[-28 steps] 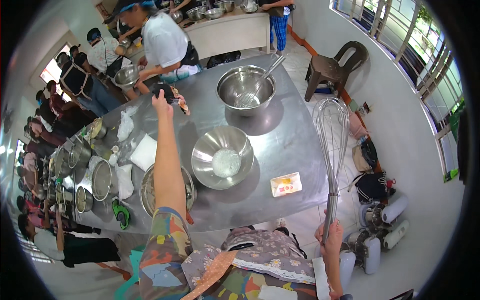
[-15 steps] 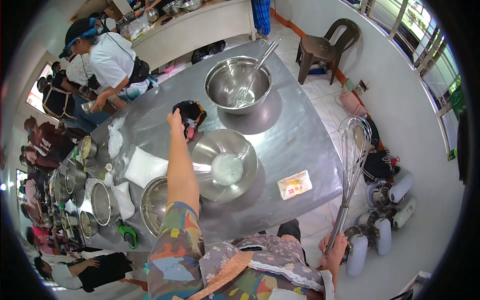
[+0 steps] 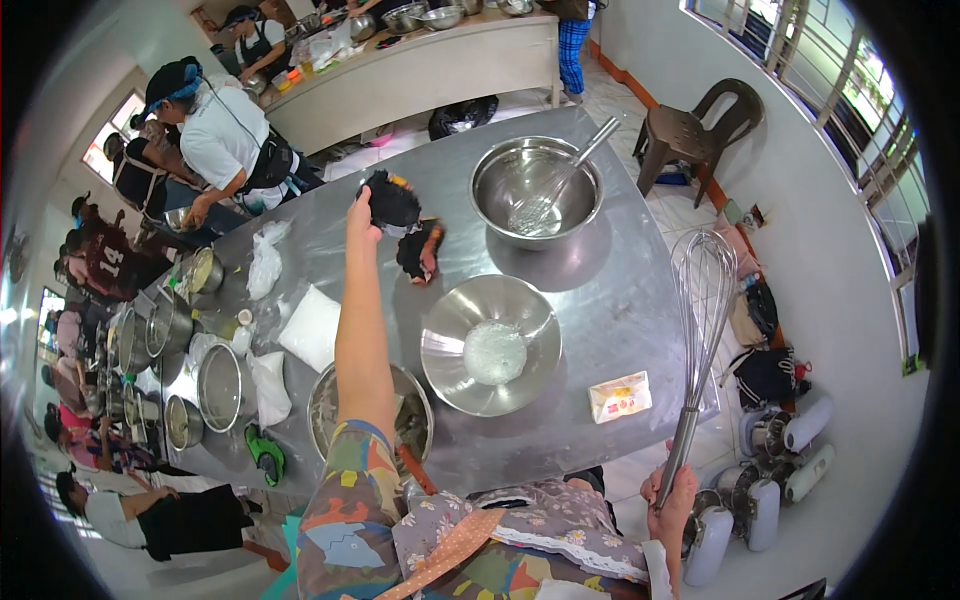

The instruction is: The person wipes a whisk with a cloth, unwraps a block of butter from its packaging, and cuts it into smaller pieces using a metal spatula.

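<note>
With my left arm stretched across the metal table [image 3: 620, 320], my left hand [image 3: 363, 217] grips a crumpled black cloth [image 3: 392, 204] lifted off the surface. Just beside it lies another dark cloth [image 3: 420, 252] with reddish patches. My right hand [image 3: 672, 490] is closed round the handle of a large balloon whisk [image 3: 688, 410], wires pointing up, off the table's right side. A steel bowl [image 3: 447, 370] between my arms contains pale frothy liquid [image 3: 495, 353]. Behind it, a deeper steel bowl [image 3: 484, 212] has a second whisk [image 3: 578, 168] leaning in it.
A small wrapped packet [image 3: 620, 398] lies near the table's right edge. On the left are a white bag [image 3: 312, 328], several bowls and a green object [image 3: 264, 455]. Partly under my left arm sits another bowl [image 3: 413, 385]. A person [image 3: 225, 130] stands beyond the far-left side.
My left hand has raised the black cloth, pulling it apart from the reddish dark one, which stays on the table. The whole view has shifted a little. My right hand still holds the whisk.
</note>
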A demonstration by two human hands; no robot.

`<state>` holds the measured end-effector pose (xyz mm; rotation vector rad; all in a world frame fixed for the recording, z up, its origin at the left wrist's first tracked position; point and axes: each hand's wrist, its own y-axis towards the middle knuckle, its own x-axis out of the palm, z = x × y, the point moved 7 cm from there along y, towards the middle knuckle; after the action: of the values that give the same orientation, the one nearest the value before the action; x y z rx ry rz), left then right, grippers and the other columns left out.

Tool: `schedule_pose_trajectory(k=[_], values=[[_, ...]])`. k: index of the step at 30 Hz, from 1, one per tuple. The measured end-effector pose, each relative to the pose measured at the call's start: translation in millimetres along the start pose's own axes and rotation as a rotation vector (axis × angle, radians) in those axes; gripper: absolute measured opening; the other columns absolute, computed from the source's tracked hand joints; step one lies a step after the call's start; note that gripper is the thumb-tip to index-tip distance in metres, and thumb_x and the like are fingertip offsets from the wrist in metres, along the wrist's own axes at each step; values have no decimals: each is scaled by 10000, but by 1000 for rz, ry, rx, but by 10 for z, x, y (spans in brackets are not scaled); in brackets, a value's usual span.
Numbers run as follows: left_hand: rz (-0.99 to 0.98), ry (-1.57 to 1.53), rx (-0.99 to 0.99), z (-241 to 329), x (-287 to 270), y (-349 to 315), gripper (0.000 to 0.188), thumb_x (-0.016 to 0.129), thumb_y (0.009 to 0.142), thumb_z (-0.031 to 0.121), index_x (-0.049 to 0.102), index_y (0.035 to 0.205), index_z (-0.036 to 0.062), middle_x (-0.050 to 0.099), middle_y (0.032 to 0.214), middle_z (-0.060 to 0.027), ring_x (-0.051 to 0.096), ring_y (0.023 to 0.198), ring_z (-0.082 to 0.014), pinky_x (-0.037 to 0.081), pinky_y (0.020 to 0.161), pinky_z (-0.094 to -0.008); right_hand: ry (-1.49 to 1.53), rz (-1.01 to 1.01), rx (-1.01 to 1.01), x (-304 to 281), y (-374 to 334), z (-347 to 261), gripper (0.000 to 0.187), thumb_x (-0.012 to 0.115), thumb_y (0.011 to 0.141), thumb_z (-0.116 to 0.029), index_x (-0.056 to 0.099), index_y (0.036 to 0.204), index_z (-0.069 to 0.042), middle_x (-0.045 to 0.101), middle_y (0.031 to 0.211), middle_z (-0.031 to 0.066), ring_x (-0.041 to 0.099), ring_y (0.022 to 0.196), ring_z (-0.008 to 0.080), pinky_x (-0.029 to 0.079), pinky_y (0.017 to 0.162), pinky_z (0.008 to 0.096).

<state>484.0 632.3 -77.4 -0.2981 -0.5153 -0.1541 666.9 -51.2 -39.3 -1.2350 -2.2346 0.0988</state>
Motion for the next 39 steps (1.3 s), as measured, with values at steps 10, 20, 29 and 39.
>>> schedule_pose_trajectory(k=[10,20,29,39], values=[[-378,-196,-35,488,1052,-1532,394,472,901,300,530,1128,-17,560,1148,-142,547,1044,-278,420,923,-419,125,-94,-14,115,249,-119,484,440,916,-371,443,1181,34,428,547,28,374,386,99,293,380,234],[-671,-203,-286,-475,2368,-2922,410,494,891,311,520,1149,-6,551,1170,-124,538,1062,-242,411,931,-385,105,-91,-198,-285,387,-583,477,435,914,-384,445,1179,13,377,532,5,346,383,92,281,371,240],[-861,-401,-591,-1676,3352,-3746,433,322,933,335,540,1104,3,559,1148,-144,533,1063,-265,393,940,-429,-153,102,-247,-821,442,-945,332,422,936,-241,490,1124,24,438,537,3,379,410,67,299,382,221],[-886,-135,-452,-2454,3799,-4830,366,540,877,270,451,1177,80,564,1073,-59,542,979,-155,438,863,-333,-793,170,-974,-312,1026,-1484,189,564,829,-38,482,995,2,493,628,13,442,503,56,354,478,195]])
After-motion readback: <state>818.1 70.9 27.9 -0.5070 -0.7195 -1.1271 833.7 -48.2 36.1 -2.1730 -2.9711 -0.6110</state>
